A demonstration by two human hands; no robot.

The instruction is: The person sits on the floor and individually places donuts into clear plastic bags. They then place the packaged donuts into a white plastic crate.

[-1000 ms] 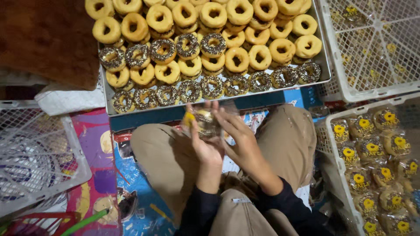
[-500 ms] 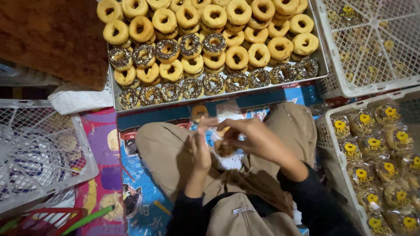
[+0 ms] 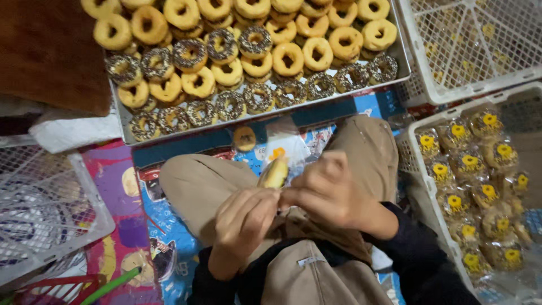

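My left hand (image 3: 241, 221) and my right hand (image 3: 330, 191) meet over my lap, both pinching a small clear plastic bag with a doughnut (image 3: 275, 171) in it. The bag stands up between my fingertips, its yellow-printed top visible above them. Straight ahead lies a metal tray (image 3: 126, 118) packed with plain and sprinkle-topped doughnuts (image 3: 257, 59). To my right a white crate (image 3: 419, 186) holds several bagged doughnuts (image 3: 471, 164).
One loose doughnut (image 3: 244, 138) lies on the colourful floor mat (image 3: 116, 186) below the tray. Another white crate (image 3: 468, 45) sits at the upper right, and a white wire basket (image 3: 45, 209) at the left. A brown surface (image 3: 48, 51) fills the upper left.
My hands have dropped from near the tray's edge back to my lap, and they have come together on the bagged doughnut.
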